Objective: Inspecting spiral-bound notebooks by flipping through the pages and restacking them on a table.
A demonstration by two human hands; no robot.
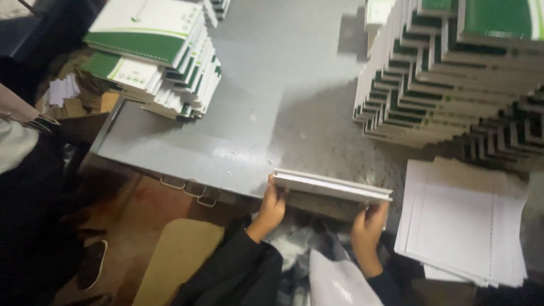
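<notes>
Paper fills my two hands right now. I hold a thin bundle of white sheets [331,186] by its two short ends, and it stands on its long edge at the near side of the grey table [255,113]. My left hand [272,207] grips the left end. Those fingers [271,182] curl up over the corner, so the bundle sits between them and my palm. My right hand [368,226] grips the right end from below, and its fingers [374,211] press against the bottom edge of the bundle. Both hands are closed tight on the paper.

Just to the right of my right hand lies a flat pile of loose white sheets [462,226]. Farther back on the right rises a tall leaning stack of green and white booklets [447,73]. On the far left of the table sits a smaller stack of booklets [153,51] with the same colours, well apart from my hands. Below the table edge I see my dark sleeve [232,266].
</notes>
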